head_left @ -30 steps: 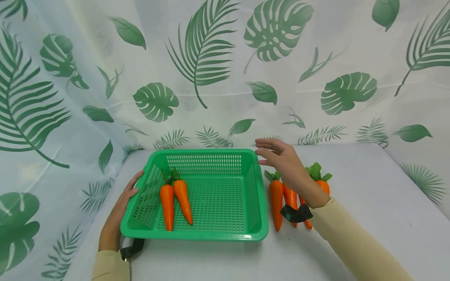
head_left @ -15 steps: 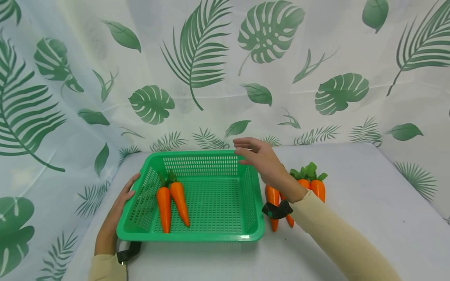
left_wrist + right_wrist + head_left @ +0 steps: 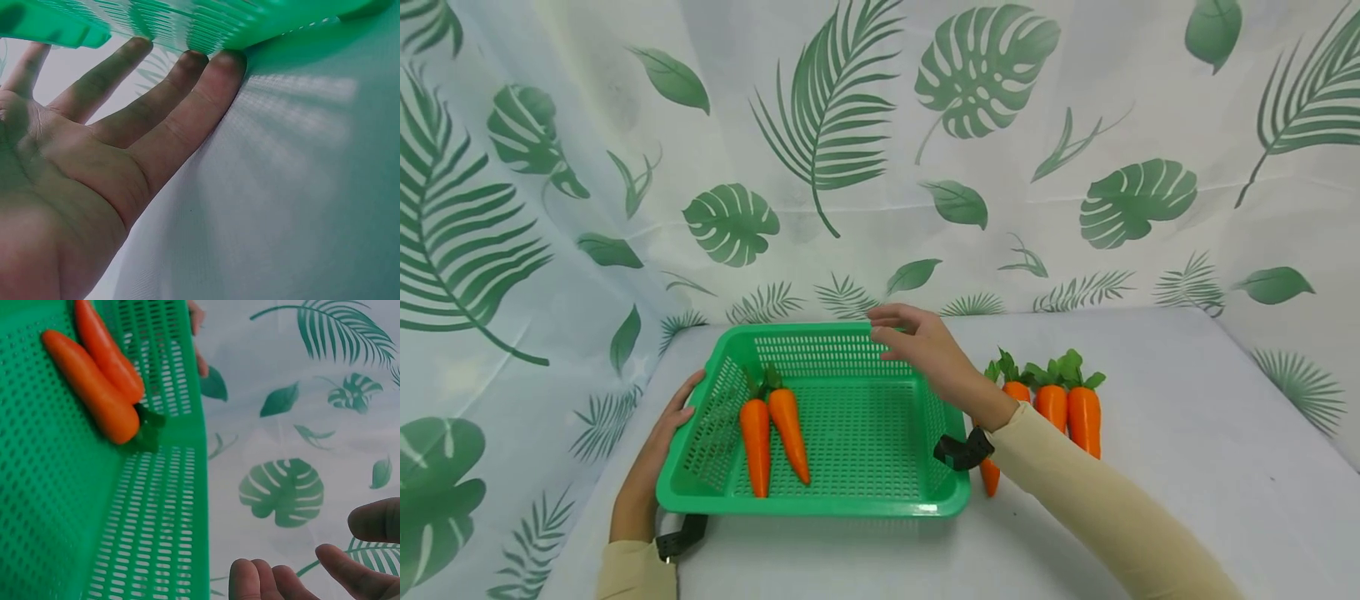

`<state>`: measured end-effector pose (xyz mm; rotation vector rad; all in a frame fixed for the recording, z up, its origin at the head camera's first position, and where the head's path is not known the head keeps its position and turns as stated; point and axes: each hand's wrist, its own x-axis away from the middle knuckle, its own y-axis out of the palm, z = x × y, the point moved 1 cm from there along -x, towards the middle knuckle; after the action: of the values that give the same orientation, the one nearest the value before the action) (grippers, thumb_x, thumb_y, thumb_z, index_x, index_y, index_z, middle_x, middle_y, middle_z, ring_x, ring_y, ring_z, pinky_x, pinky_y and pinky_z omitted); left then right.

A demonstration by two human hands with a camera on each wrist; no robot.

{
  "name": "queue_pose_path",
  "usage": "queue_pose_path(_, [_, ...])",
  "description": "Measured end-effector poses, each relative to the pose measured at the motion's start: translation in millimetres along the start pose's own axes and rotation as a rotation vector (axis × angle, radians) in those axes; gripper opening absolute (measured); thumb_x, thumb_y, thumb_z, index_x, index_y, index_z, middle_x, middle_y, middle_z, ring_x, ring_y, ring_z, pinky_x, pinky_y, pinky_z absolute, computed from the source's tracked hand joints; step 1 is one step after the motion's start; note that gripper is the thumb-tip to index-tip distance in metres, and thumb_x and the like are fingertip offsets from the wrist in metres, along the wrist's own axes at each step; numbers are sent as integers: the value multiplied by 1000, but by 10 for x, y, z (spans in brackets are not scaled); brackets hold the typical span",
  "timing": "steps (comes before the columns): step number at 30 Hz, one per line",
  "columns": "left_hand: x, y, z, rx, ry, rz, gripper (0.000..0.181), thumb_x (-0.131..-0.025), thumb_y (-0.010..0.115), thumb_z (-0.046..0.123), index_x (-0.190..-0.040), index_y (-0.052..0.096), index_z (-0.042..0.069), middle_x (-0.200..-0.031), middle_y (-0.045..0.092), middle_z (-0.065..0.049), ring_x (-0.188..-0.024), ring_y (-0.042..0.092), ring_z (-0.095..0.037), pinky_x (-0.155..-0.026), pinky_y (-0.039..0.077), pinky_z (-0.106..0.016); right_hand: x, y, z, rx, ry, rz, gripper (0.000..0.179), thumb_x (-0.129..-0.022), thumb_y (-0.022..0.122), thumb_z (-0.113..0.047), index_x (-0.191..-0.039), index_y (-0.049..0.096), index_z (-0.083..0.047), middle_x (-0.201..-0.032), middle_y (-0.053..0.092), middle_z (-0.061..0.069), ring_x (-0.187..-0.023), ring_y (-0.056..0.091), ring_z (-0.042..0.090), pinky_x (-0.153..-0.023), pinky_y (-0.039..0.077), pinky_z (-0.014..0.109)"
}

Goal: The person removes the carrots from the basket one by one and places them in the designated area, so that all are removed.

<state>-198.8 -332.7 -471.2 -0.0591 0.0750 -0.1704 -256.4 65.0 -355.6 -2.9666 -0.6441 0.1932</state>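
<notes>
A green plastic basket [image 3: 812, 506] stands on the table with two orange carrots inside, one carrot [image 3: 756, 446] on the left and another carrot [image 3: 789, 433] beside it, green tops towards the back. My left hand [image 3: 655, 450] touches the basket's left side; in the left wrist view its fingers [image 3: 178, 122] are extended against the slotted wall. My right hand [image 3: 932, 354] hovers over the basket's back right part, holding nothing; thumb and fingers stand apart in the right wrist view. Several carrots [image 3: 1084, 417] lie right of the basket, partly hidden behind my right forearm.
A white cloth covers the table [image 3: 1180, 417]. Behind and to the left hangs a white curtain [image 3: 865, 250] printed with green leaves. Each wrist wears a black strap device [image 3: 964, 450].
My right hand has moved left, from beside the basket's right rim to over its back right part. More of the carrots on the right now show. My left hand keeps its place.
</notes>
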Motion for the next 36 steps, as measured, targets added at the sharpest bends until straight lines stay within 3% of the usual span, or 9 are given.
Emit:
queue_pose_path(9, [42, 24, 39, 22, -55, 13, 68, -119, 31, 27, -171, -5, 2, -171, 4, -29, -121, 55, 8, -96, 49, -18, -74, 215, 44, 27, 7, -53, 43, -109, 61, -13, -148, 59, 2, -147, 56, 24, -130, 58, 42, -98, 57, 45])
queue_pose_path(17, [38, 33, 47, 40, -60, 14, 68, -119, 30, 26, -171, -6, 3, -172, 4, -29, -121, 56, 7, -97, 50, -19, -163, 399, 148, 101, 54, -68, 38, -108, 63, -16, -144, 65, -1, -142, 62, 19, -118, 65, 33, -93, 58, 43])
queue_pose_path(25, [48, 42, 48, 43, -103, 10, 68, -120, 31, 34, -173, -5, 12, -175, 4, -24, -126, 53, 6, -100, 48, -19, -209, 545, 222, 132, 103, -89, 37, -108, 65, -12, -143, 66, -1, -141, 63, 20, -118, 65, 33, -92, 58, 43])
queue_pose_path(36, [34, 30, 25, 43, -41, 31, 68, -118, 32, 24, -171, -3, 1, -170, 6, -29, -120, 57, 7, -95, 51, -19, -309, 641, 289, 137, 125, -114, 38, -108, 65, -13, -144, 65, -1, -145, 59, 25, -125, 64, 35, -96, 58, 46])
